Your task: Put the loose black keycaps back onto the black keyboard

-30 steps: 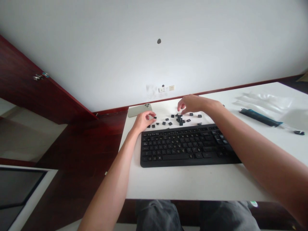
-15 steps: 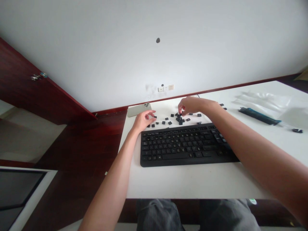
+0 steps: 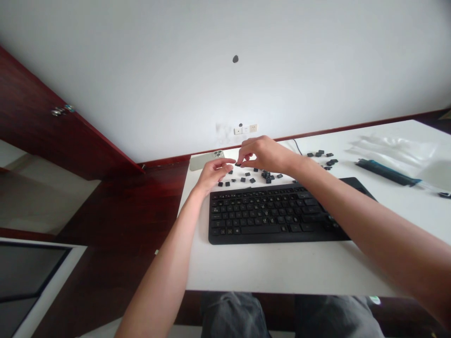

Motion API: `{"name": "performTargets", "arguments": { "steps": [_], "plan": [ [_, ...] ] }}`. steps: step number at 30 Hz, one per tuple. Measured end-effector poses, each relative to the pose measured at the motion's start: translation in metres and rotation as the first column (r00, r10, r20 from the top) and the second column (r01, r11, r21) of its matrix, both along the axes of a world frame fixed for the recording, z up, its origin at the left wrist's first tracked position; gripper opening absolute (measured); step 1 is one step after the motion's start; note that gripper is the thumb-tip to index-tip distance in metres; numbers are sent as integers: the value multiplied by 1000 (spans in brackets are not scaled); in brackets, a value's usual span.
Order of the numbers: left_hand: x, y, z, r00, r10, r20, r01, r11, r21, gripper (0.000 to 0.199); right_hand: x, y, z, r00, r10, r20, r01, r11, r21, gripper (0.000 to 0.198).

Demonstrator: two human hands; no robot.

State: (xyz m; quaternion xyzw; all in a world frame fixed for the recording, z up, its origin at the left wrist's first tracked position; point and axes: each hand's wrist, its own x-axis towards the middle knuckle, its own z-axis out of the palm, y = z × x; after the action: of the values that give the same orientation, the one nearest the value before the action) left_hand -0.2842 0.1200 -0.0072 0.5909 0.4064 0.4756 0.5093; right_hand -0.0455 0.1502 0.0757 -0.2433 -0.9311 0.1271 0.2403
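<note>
My right hand [image 3: 264, 154] pinches a small black keycap [image 3: 238, 164] between thumb and fingertips, above the far side of the keyboard. Just left of it, my left hand [image 3: 214, 172] holds nothing that I can see; its thumb and index finger are slightly apart, close to that keycap. Loose black keycaps [image 3: 252, 180] lie scattered on the white table, with a small heap [image 3: 268, 176] below my right hand. The black keyboard [image 3: 260, 230] lies flat in front of me, and some of its key places look bare. My right forearm covers part of its right side.
A phone [image 3: 201, 162] lies at the table's back left corner. More keycaps [image 3: 320, 153] sit to the right of my wrist. Further right are a clear plastic bag [image 3: 394, 148] and a dark, narrow package [image 3: 387, 172]. A cable [image 3: 298, 146] runs behind my arm.
My right hand has moved left from the heap to my left hand, with a keycap in its fingertips. My left thumb and index finger have drawn closer together. The view has shifted slightly.
</note>
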Motion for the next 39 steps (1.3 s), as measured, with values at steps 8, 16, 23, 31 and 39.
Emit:
{"name": "performTargets", "arguments": {
  "steps": [8,16,23,31,39],
  "plan": [
    [5,0,-1,994,-2,106,5,1000,-26,45,-8,-9,-4,1000,-3,-7,3,1000,21,14],
    [4,2,-5,994,-5,112,8,1000,-25,44,-8,-8,-5,997,39,-63,-43,997,-67,20],
    [3,4,-6,997,-5,71,7,1000,-28,48,-10,-11,-3,998,32,-52,-38,994,-100,19],
    [-3,8,-6,991,126,47,-128,991,29,47,-4,-3,-8,996,-70,64,73,996,-54,34],
    [-14,11,-15,909,306,-282,-235,937,257,37,35,38,-28,895,-316,314,360,929,-91,36]
  ]
}}
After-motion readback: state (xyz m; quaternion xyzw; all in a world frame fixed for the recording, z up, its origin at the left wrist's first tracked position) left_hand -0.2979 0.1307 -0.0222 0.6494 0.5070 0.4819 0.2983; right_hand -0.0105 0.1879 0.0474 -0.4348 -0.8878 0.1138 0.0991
